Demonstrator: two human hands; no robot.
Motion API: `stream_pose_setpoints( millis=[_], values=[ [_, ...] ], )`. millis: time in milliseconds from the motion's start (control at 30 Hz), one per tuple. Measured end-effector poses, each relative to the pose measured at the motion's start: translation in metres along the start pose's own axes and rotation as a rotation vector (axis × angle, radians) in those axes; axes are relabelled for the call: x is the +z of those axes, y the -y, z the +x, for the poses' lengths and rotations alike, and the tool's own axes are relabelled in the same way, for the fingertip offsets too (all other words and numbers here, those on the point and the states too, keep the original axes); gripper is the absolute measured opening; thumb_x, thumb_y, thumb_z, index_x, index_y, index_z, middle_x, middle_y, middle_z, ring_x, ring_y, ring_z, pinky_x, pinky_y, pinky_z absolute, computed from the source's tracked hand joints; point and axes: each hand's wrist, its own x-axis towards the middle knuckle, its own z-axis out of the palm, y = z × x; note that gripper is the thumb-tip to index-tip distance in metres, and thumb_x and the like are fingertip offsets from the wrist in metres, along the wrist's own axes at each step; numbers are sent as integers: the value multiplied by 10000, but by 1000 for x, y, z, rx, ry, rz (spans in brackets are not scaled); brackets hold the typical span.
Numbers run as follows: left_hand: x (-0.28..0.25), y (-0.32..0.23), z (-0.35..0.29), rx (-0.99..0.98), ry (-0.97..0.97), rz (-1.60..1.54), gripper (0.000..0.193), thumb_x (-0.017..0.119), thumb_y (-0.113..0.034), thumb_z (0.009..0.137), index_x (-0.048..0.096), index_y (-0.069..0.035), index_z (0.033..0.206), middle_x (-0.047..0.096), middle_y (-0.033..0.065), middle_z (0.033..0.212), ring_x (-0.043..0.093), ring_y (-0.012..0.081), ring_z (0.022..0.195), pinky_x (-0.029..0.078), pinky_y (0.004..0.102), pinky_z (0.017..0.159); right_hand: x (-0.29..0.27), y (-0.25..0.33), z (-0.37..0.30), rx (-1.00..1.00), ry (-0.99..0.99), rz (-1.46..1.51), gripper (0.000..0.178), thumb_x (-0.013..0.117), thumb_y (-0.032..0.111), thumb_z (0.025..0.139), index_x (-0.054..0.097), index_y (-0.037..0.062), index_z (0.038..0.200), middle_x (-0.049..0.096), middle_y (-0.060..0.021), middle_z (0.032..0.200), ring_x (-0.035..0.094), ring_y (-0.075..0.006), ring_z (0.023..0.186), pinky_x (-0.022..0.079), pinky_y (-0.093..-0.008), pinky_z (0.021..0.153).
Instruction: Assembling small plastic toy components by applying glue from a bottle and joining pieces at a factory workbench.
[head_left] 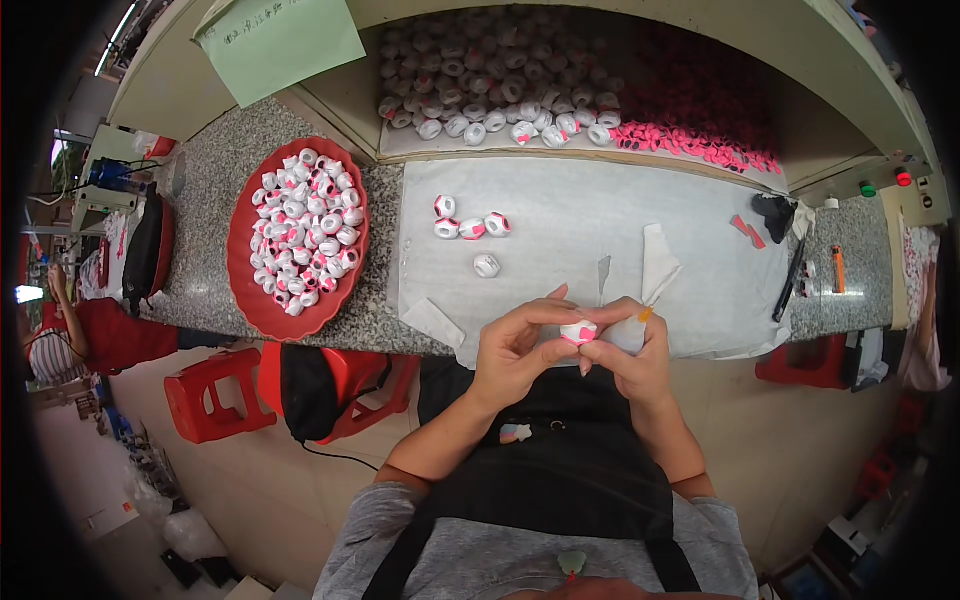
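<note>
Over the near edge of the white work sheet, a small white rounded piece with pink patches [578,332] is pinched by the fingers of my left hand [512,350]. My right hand [640,362] meets it from the other side, thumb against the piece. Tucked in my right hand is a translucent whitish bottle [627,337] with a yellow tip [645,314], partly hidden by the fingers. Ahead and to the left, several similar pink-and-white pieces [472,229] stand together, and a plainer white piece [487,265] sits nearer me.
A scalloped red tray [345,290] heaped with pieces stands at left. The shelf [400,150] behind holds white pieces [480,90] and small pink parts [690,145]. Paper scraps [658,262] lie on the sheet; an orange pen-like tool [838,268] is at right. Red stools [215,395] stand below left.
</note>
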Motion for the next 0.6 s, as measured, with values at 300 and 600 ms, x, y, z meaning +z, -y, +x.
stream_pose_setpoints(
  millis=[300,600],
  values=[
    [-36,-36,31,79,87,1070,241,596,-29,656,539,-33,889,549,87,860,493,212,887,257,398,910,-9,9,13,50,-179,-123,354,494,-11,694,443,-39,1043,531,-94,709,417,-87,478,361,-197,428],
    [-22,-18,136,510,270,1463,286,597,-40,618,551,-83,897,502,72,893,458,232,854,375,331,732,-31,16,2,11,-274,-161,329,508,-4,689,460,-24,1014,514,-82,702,405,-78,467,342,-189,415]
  ],
)
